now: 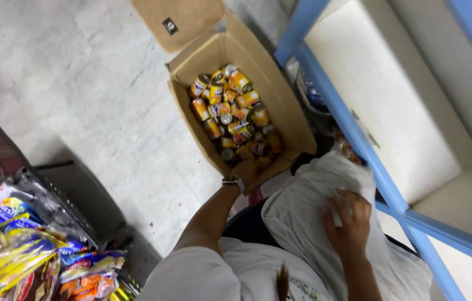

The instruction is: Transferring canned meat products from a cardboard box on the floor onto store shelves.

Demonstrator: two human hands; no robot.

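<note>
Your left hand (251, 169) is down in the box (280, 92), fingers hidden, can't tell grip; cans (230, 108) just ahead. Right hand (349, 220) clamped on the white cloth (303, 206) – hold it open w/ that, lift one can at a time

Flat, fairly dim indoor light here, and the pale floor (96, 95) is washed out left of the cardboard box (236, 111). Soft shadow fills the box, everything slightly blurred, with foreground packets smeared.
</note>
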